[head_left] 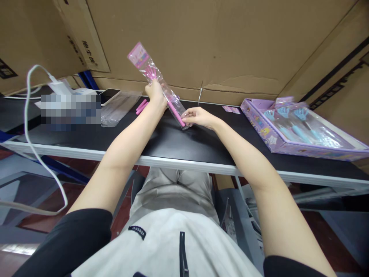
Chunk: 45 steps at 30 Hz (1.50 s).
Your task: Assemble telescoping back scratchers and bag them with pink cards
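A pink back scratcher (174,111) with a hand-shaped end lies inside a long clear plastic bag (165,86), which has a pink printed card at its top. The bag is tilted, its card end up to the left, above the black tabletop. My left hand (155,93) is closed around its upper part, just below the pink claw. With bent fingers, my right hand (196,117) pinches the bag's lower end beside the handle tip. More pink handles (142,106) lie on the table behind my left forearm, partly hidden by it.
At the right stands a purple display box (271,130) with several bagged blue back scratchers (301,129). Small pink cards (231,110) lie near the back. To the left are clear bags (117,109), a phone (109,96) and a white cable (29,115). Cardboard (216,46) walls the back.
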### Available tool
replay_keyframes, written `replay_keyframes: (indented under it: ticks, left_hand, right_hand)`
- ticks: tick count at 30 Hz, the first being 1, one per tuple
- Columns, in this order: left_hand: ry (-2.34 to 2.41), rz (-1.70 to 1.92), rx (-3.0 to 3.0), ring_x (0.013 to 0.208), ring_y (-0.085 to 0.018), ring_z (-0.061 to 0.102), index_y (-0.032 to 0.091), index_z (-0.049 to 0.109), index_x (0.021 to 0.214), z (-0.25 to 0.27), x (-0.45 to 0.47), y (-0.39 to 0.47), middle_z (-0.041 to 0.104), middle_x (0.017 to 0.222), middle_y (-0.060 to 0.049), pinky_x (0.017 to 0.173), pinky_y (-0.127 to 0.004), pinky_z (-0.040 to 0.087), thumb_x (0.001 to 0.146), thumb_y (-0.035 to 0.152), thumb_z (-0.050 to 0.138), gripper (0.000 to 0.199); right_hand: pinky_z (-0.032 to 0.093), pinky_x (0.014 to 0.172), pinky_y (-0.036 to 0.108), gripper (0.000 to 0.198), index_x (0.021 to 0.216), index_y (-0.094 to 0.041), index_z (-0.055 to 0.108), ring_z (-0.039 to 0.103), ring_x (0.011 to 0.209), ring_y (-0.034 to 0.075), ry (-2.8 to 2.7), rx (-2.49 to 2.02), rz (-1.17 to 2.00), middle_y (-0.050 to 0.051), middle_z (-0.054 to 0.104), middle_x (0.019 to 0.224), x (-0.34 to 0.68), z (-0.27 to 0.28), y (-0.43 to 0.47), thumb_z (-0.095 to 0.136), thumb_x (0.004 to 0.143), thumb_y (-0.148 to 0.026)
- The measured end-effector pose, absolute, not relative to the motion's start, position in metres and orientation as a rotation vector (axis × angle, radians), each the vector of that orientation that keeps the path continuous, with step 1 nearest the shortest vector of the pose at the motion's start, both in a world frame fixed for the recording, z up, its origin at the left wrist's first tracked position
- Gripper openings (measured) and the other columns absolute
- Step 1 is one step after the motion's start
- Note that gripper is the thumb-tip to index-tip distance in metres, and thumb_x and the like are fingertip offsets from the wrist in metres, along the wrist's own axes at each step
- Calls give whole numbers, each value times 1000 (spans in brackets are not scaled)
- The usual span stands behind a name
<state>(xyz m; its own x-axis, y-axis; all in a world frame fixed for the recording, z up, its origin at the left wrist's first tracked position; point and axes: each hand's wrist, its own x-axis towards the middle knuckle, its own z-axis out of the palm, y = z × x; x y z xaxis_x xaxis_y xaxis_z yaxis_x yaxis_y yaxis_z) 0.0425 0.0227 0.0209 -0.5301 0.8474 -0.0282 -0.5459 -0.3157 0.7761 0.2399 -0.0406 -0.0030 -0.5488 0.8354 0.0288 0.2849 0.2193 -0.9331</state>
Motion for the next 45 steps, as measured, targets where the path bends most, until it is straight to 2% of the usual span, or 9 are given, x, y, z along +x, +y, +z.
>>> replay_keyframes:
  ticks: [5,9,14,20,26,34,40,43,45]
  left_hand:
    - [1048,1956,326,72,-19,70,24,60,93,22,45,8,60,70,0,66,-28,57,98,28,66,9]
    - [1026,1983,228,79,-18,73,23,59,92,26,42,1,63,77,-1,70,-25,59,102,19,57,11]
    - [1057,1997,273,91,-18,75,25,57,92,24,31,-3,63,80,0,71,-24,61,97,21,63,10]
    - [1050,1946,408,97,-17,76,22,54,82,14,29,1,70,93,0,80,-28,60,89,16,67,16]
    - [1105,1817,490,95,-16,74,24,53,75,6,26,8,73,89,0,81,-27,58,86,13,64,19]
    - [1078,1798,606,102,-23,75,26,53,79,4,20,15,74,87,-2,85,-32,60,79,23,83,30]
    - [1065,1875,556,100,-21,76,25,54,79,12,20,9,71,87,-2,79,-27,59,84,23,82,29]
    - [1084,1890,534,98,-21,77,25,55,77,15,22,6,71,86,-2,79,-26,59,83,20,83,28]
    - [1112,1894,518,94,-21,77,25,55,76,15,25,5,71,82,-1,78,-27,60,78,18,84,29]
  right_hand:
    - [50,53,19,33,80,-13,74,67,57,11,-1960,-1065,1329,4,76,69,238,-2,-47,104,74,-25]
    - [49,51,19,39,82,-13,72,65,56,10,-1924,-1042,1347,4,76,68,240,-2,-44,106,73,-31]
    - [49,51,17,47,84,-18,68,59,53,6,-1656,-978,1159,-1,69,65,247,2,-30,102,78,-49]
    - [55,63,19,48,83,-21,59,65,63,8,-1483,-981,1003,-1,70,72,262,17,-22,85,95,-59]
    - [54,67,20,47,78,-22,52,61,62,7,-1471,-999,1007,-3,65,70,271,21,-21,85,98,-48]
    - [54,67,22,44,79,-23,52,61,64,9,-1519,-1014,1004,-4,63,68,274,21,-22,88,96,-43]
    - [56,66,20,40,78,-21,55,60,61,8,-1478,-1024,1098,-2,65,71,273,7,-13,88,97,-36]
    - [60,69,23,33,86,-20,63,67,68,11,-1593,-1046,1128,2,71,80,279,-5,-1,91,92,-37]
    - [65,76,30,38,104,-19,71,72,80,16,-1704,-1071,1048,7,76,93,283,-12,6,95,86,-43]
